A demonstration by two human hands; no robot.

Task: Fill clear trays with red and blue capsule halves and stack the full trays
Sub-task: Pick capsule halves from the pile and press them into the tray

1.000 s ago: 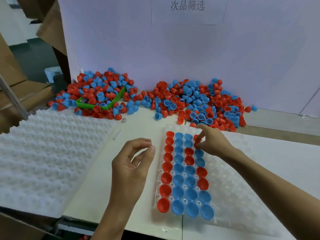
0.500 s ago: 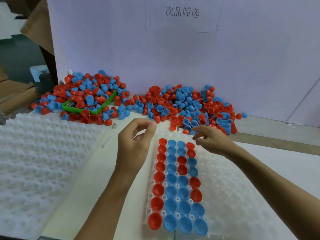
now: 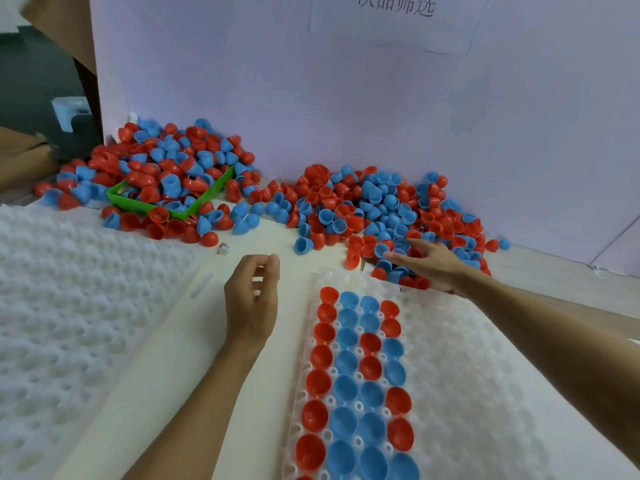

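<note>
Tray filling, four columns in, right hand out for more halves

Nearest us, at the lower middle of the frame, the clear tray (image 3: 485, 393) lies on the counter (image 3: 194, 358) with four columns of red and blue capsule halves (image 3: 349, 386) seated in its left side; the rest of its pockets, toward the right, are bare. At the lower left sits a stack of empty trays (image 3: 76, 323), well apart from the one we are filling.

A little farther up, our left hand (image 3: 251, 303) hovers over the counter just left of the tray, its fingers (image 3: 273, 263) loosely curled toward the thumb; we cannot tell whether anything small is pinched there.

Beyond the tray's far edge, our right hand (image 3: 429, 263) reaches into the near rim of the right pile (image 3: 381, 206), fingers spread and nearly straight, touching the halves but gripping none that we can see. At the upper left a second pile spills over a green tray (image 3: 214, 194), against the white backboard (image 3: 381, 98).

We judge the step to be fetching. The next move calls for closing on a few halves and seating them dome up in the fifth column.
</note>
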